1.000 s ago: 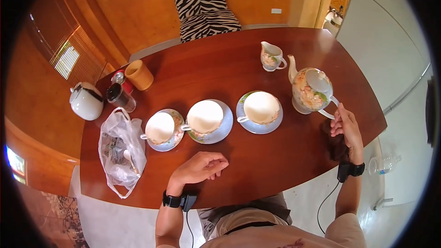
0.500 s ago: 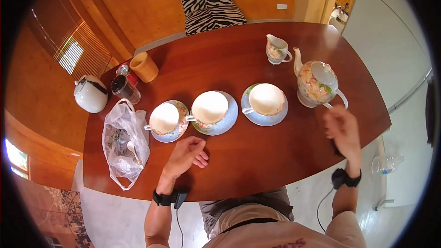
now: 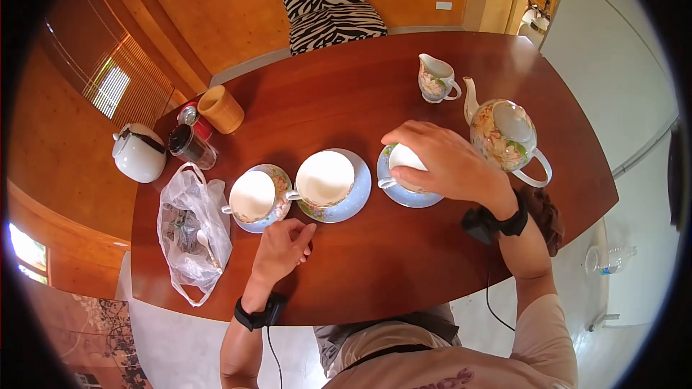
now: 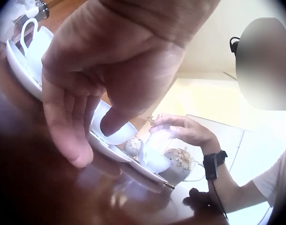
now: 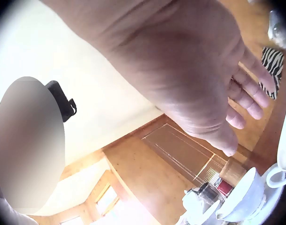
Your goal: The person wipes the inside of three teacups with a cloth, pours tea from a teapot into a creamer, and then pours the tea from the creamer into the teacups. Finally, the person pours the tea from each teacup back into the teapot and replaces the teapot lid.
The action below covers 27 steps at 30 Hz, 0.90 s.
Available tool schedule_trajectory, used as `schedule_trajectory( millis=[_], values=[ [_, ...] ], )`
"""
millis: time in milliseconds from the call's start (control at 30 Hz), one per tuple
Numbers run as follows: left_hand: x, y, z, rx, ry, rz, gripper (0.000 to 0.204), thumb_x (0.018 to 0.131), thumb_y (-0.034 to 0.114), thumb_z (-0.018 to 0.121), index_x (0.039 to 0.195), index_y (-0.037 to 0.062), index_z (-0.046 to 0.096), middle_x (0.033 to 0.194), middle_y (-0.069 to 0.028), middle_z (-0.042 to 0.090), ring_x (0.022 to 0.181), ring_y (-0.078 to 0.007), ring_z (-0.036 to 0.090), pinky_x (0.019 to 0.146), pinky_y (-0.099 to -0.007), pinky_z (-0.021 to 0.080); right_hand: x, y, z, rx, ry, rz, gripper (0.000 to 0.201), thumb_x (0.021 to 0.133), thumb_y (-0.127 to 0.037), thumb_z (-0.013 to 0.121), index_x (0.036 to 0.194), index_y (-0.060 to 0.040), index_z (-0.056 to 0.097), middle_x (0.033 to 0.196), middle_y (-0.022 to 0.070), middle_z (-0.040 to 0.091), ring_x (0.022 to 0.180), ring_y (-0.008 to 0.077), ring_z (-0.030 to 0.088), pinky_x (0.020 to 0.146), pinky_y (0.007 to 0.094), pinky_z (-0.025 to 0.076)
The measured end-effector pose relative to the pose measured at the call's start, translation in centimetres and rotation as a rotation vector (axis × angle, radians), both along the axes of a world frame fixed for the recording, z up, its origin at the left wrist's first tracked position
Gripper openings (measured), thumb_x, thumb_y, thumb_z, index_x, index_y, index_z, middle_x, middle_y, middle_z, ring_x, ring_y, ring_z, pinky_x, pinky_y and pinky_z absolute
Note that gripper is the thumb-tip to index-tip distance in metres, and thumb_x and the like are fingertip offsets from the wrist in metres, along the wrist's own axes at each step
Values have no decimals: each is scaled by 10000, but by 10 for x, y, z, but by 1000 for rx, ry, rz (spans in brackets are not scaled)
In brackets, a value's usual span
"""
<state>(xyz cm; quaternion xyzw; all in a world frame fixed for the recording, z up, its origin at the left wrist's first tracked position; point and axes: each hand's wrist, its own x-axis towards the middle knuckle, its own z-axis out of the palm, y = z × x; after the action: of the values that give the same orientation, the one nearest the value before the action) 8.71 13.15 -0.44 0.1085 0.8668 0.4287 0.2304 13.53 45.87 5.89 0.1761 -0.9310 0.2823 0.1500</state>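
Observation:
My right hand (image 3: pixel 450 162) reaches over the right-hand teacup (image 3: pixel 406 158), hiding part of its rim and of its blue saucer (image 3: pixel 414 199). In the right wrist view its fingers are extended and apart, with nothing gripped. My left hand (image 3: pixel 280 253) hovers near the table's front, fingers loosely bent and holding nothing. Just beyond it are the left teacup (image 3: pixel 252 197) and the middle teacup (image 3: pixel 324 179), each on a flowered saucer. Right of my right hand stands a floral teapot (image 3: pixel 497 137), its lid on. A matching creamer (image 3: pixel 434 83) stands behind.
On the left lies a plastic bag (image 3: pixel 191 234) with a spoon (image 3: pixel 209 248) on it. Behind it are a dark-lidded jar (image 3: pixel 191 148), a red can (image 3: pixel 193 119), a wooden cup (image 3: pixel 221 109) and a white lidded pot (image 3: pixel 139 153). A brown cloth (image 3: pixel 546 220) lies at the right edge.
My right hand has left the teapot's handle area and moved left over the right-hand teacup. My left hand has shifted a little left, closer to the left cups.

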Motion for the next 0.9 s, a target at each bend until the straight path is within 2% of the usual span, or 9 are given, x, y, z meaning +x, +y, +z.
schedule_trajectory(
  millis=[233,267,333,433,567,633,667,733,900],
  values=[
    [-7,-1,-3,-60,38,-135,399,999,283,672,763,-37,704,650,-113,696,551,-186,668,570,-345,518,16,9,28,83,-299,-114,238,939,-241,683,1045,-28,670,869,122,704,845,313,705,763,419,549],
    [-8,-3,-5,-124,185,-250,397,993,292,676,758,-28,706,655,-129,697,555,-217,673,583,-361,519,20,8,26,86,-304,-119,238,939,-241,683,1045,-28,670,869,122,704,845,313,705,763,419,549],
    [-6,-1,-3,-184,329,-366,396,986,300,681,754,-19,708,659,-144,698,559,-248,678,597,-377,520,31,2,20,8,-266,108,203,908,-241,701,935,-44,660,824,148,697,805,378,685,688,466,528],
    [-4,6,3,-280,276,-406,377,965,311,699,756,-2,714,667,-168,691,578,-306,675,635,-409,521,41,-32,-6,57,-286,228,226,915,-236,703,826,-39,641,744,158,677,739,390,675,653,474,526],
    [-11,6,2,-164,-15,-291,435,1012,346,665,796,-29,702,628,-119,684,551,-216,685,551,-346,520,41,-54,-59,107,-470,216,262,937,-219,682,764,-30,625,685,177,664,687,397,668,640,474,528],
    [-14,4,0,-85,-177,-208,454,1034,363,645,826,-38,699,629,-106,684,551,-185,688,521,-316,519,39,-53,-75,-72,-595,238,335,982,-241,652,748,-3,620,657,168,670,632,340,692,581,432,533],
    [-16,2,-3,-27,-270,-212,457,1051,375,616,886,-45,692,646,-103,687,565,-169,694,511,-289,528,38,-50,-76,-74,-598,238,335,982,-241,652,748,-3,620,657,168,670,632,340,692,581,432,533],
    [-20,-3,-9,28,-364,-215,466,1069,387,587,946,-52,685,663,-100,690,579,-154,700,501,-261,536,30,-44,-72,-375,-1071,224,362,1047,-330,595,935,3,683,676,112,685,618,218,703,554,347,542],
    [-25,-7,-14,194,-542,-128,462,1079,389,562,1136,-63,636,778,-170,722,647,-218,736,578,-306,616,35,-20,-81,-571,-1285,208,441,1098,-373,487,1114,29,666,752,97,701,654,176,709,587,312,583]
  ],
)
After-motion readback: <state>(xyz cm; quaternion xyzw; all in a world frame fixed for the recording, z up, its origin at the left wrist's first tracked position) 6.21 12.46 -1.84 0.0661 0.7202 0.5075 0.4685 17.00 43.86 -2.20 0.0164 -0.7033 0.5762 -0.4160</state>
